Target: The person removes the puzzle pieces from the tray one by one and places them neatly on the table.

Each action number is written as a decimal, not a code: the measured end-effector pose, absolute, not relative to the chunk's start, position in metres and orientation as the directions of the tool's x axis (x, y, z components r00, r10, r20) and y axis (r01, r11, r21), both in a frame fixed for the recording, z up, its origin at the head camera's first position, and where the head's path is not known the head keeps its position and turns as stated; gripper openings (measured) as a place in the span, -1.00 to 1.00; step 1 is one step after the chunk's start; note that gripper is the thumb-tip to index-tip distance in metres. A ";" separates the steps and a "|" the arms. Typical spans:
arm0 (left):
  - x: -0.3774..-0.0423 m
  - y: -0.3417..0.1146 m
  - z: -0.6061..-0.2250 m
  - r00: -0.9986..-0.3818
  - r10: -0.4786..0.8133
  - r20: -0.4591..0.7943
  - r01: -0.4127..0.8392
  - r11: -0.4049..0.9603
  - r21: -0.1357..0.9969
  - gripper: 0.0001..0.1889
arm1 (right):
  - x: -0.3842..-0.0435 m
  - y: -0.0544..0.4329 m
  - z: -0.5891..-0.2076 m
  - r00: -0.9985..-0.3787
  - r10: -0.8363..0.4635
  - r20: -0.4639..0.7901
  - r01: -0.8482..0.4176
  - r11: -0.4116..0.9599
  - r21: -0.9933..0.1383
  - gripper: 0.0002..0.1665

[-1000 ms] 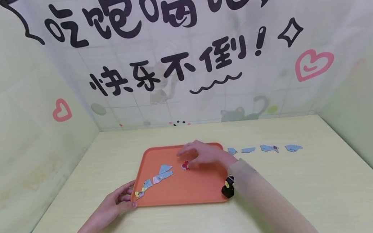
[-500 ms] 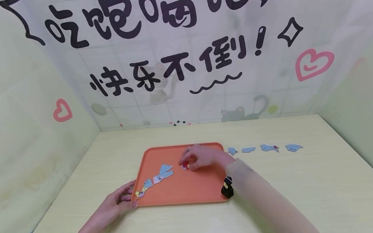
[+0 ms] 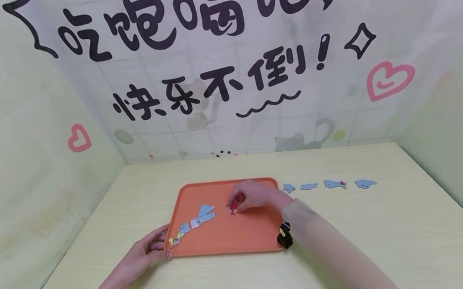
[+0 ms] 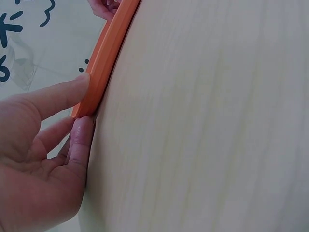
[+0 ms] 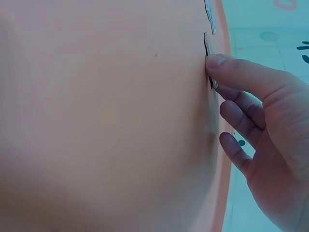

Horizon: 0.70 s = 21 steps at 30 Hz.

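My right hand [image 3: 252,194] is over the middle of an orange tray [image 3: 222,246], thumb and fingers pinching a small red-and-blue puzzle piece [image 3: 233,208]. In the right wrist view the thumb lies on the near face of this thin piece [image 5: 209,72], seen almost edge-on, while the other fingers are loosely curled behind it. My left hand [image 3: 147,251] grips the tray's near left corner. The left wrist view shows its fingertips on either side of the corner of the orange rim [image 4: 99,77]. Left of the pinched piece, several blue jigsaw pieces [image 3: 203,219] lie on the tray in a slanting row.
Right of the tray, more blue puzzle pieces [image 3: 334,184] lie spaced out in a line on the pale wooden table [image 3: 382,228]. A black wrist camera [image 3: 285,235] hangs below the right forearm at the tray's near right corner. A printed cloth [image 3: 222,131] backs the table.
My right hand has come down onto the red-and-blue puzzle piece and closed on it. The piece has shifted slightly right and toward me. My left hand has stayed at the tray corner.
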<state>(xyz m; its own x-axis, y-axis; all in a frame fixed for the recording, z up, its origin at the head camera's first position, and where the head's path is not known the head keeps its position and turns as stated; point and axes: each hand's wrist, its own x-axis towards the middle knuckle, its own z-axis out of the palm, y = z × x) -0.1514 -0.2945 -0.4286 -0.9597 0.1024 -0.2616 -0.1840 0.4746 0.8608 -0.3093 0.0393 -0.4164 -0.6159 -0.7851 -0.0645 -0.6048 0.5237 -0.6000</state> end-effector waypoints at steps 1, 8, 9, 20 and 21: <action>-0.151 -0.294 -0.428 -0.960 0.103 -0.261 -0.183 0.474 0.861 -0.16 | -0.309 0.040 -0.416 -0.616 -0.785 -0.062 -0.611 0.526 -0.592 -0.72; -0.152 -0.294 -0.429 -0.960 0.102 -0.262 -0.183 0.482 0.857 -0.15 | -0.306 0.046 -0.408 -0.644 -0.765 -0.028 -0.621 0.544 -0.564 -0.80; -0.152 -0.294 -0.429 -0.960 0.102 -0.262 -0.183 0.483 0.856 -0.15 | -0.306 0.047 -0.407 -0.653 -0.757 -0.022 -0.617 0.548 -0.564 -0.80; -0.152 -0.295 -0.429 -0.957 0.107 -0.269 -0.186 0.484 0.855 -0.15 | -0.299 0.069 -0.389 -0.723 -0.685 0.083 -0.610 0.577 -0.543 -0.76; -0.152 -0.295 -0.429 -0.957 0.108 -0.268 -0.185 0.483 0.856 -0.15 | -0.298 0.072 -0.389 -0.731 -0.676 0.095 -0.606 0.580 -0.544 -0.77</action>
<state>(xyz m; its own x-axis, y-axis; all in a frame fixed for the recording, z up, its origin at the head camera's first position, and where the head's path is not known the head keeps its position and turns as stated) -0.1523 -0.2946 -0.4291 -0.9573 0.1082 -0.2679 -0.1849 0.4833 0.8557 -0.2976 0.0715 -0.3888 -0.7309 -0.6759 0.0947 -0.6065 0.5795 -0.5444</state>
